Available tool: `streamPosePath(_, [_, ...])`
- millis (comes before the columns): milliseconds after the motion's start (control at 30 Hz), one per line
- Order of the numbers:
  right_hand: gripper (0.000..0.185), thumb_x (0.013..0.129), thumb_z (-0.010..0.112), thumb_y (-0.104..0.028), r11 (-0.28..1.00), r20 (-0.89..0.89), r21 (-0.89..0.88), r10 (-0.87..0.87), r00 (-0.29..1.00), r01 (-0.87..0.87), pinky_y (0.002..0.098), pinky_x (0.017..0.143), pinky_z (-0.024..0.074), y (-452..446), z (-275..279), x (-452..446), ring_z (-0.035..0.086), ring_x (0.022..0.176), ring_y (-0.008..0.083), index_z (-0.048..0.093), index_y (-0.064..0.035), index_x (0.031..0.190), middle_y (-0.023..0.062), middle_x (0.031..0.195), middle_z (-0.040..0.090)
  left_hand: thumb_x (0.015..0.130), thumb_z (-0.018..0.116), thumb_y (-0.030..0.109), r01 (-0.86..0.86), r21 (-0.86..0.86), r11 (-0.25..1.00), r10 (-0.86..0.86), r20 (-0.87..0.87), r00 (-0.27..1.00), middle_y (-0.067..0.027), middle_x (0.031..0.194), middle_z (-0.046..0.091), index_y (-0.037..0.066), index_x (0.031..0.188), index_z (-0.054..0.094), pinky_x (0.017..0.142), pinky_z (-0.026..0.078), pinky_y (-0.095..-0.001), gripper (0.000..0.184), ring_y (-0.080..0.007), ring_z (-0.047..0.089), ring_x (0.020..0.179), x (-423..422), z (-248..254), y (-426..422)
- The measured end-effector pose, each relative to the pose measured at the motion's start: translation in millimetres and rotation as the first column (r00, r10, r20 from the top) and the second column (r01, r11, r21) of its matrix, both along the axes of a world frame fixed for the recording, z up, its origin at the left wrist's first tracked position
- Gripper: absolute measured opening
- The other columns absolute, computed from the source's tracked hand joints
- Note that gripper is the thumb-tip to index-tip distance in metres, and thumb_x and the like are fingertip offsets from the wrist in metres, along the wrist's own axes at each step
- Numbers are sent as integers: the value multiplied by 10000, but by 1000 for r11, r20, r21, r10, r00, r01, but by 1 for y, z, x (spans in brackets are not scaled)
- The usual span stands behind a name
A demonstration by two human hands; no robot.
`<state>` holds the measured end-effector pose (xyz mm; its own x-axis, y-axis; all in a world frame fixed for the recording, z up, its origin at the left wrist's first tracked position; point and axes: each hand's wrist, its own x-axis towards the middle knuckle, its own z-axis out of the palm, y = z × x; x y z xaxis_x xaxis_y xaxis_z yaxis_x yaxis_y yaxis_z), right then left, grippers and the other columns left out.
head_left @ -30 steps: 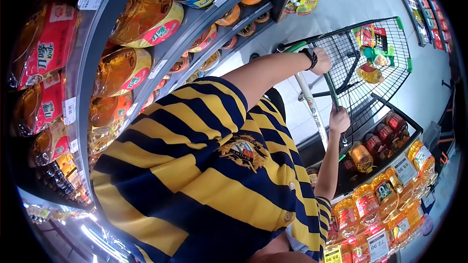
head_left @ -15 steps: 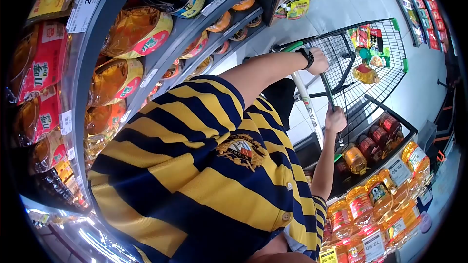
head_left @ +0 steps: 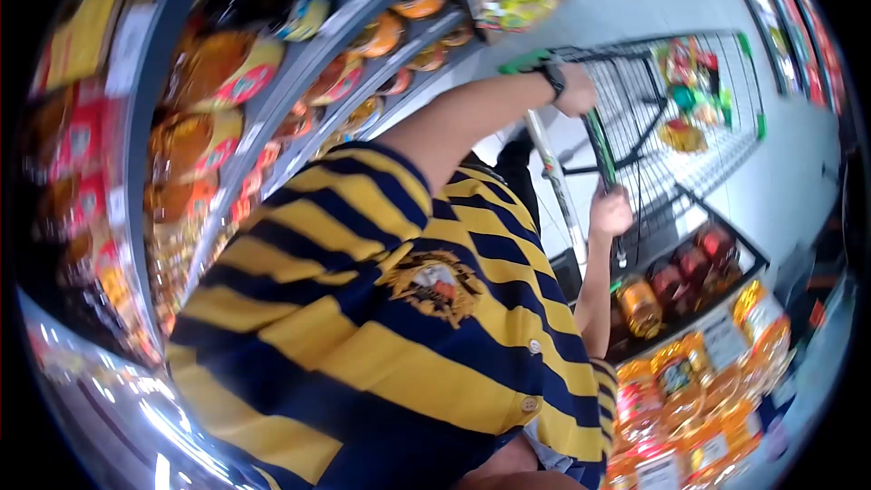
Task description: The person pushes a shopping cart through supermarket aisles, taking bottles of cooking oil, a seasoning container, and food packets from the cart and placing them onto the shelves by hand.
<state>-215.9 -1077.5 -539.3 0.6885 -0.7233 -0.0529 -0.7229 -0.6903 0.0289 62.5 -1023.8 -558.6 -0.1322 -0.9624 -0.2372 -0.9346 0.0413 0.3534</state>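
Getting way blurrier than a second ago, with shelves of amber oil bottles (head_left: 195,145) slipping further left past the black wire shopping cart with green corners (head_left: 760,127). Probably means rolling or turning in the aisle, with no change of grip. Still clamping the cart's slim, dark-and-green handle bar (head_left: 599,150) with the left hand (head_left: 573,91), wrapped tight near the far-left end. Same deal with the right hand (head_left: 611,210), closed in a fist further right along that bar. Not open at all, either one. Can't make out each finger, too smeary. Still carrying a golden plastic oil bottle (head_left: 682,136) and red-and-green packets (head_left: 676,62) inside the cart. Also seeing stacked golden oil bottles with orange labels (head_left: 676,377) to the cart's near right.
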Motion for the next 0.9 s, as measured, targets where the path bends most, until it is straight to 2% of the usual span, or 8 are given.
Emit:
streamPosePath(100, [87,713,644,-184,986,245,-150,107,964,-72,403,422,467,-26,-45,-16,587,474,270,582,-125,698,72,635,594,768,649,337,40,67,997,-38,-22,999,-144,736,672,125,794,705,604,524,-478,220,-342,663,691,10,5,-20])
streamPosePath(167, [160,701,707,-230,998,280,-5,57,958,-58,409,467,496,-39,-35,-11,623,553,288,599,-114,675,98,670,609,839,631,409,52,156,986,-59,45,997,-156,723,662,100,824,675,603,520,-490,312,-337,671,705,13,24,-36])
streamPosePath(267, [183,741,715,-235,986,187,140,-119,975,93,393,563,531,-40,-4,7,652,643,288,635,-75,703,105,720,625,848,622,413,-21,97,995,12,89,996,-131,774,669,112,882,648,652,516,-467,304,-331,665,758,12,9,-42])
streamPosePath(600, [315,716,769,-267,912,79,409,2,997,-35,388,676,536,-47,8,4,639,783,292,616,-13,825,135,831,615,824,665,369,-68,-7,998,68,16,998,-121,698,642,84,808,605,629,487,-474,291,-344,641,709,7,16,-30])
streamPosePath(733, [563,790,676,-542,563,-67,806,392,917,-182,392,783,525,-103,28,9,659,889,331,680,0,942,152,907,676,811,687,353,-93,18,995,93,-20,995,-114,700,632,86,810,582,601,476,-457,287,-335,631,687,2,20,-12])
streamPosePath(800, [596,798,648,-579,227,-20,974,184,983,-23,381,792,521,-136,3,10,661,910,344,702,-6,953,165,951,697,816,685,341,-86,-7,996,86,-41,995,-109,681,623,86,796,567,582,470,-453,282,-331,626,668,-2,19,-3])
streamPosePath(867, [605,810,637,-574,218,18,976,-104,994,5,379,808,517,-167,-44,9,662,940,349,703,-2,995,183,1002,699,819,682,341,-92,32,995,93,-31,995,-106,668,618,83,791,564,576,468,-448,285,-325,623,657,-7,22,5])
streamPosePath(900, [565,811,655,-536,349,-24,933,-178,984,86,396,810,517,-188,-73,11,658,934,356,690,-11,1017,189,1000,689,819,681,346,-89,16,996,89,-31,996,-102,656,614,81,785,563,564,463,-441,292,-314,620,641,-10,24,8])
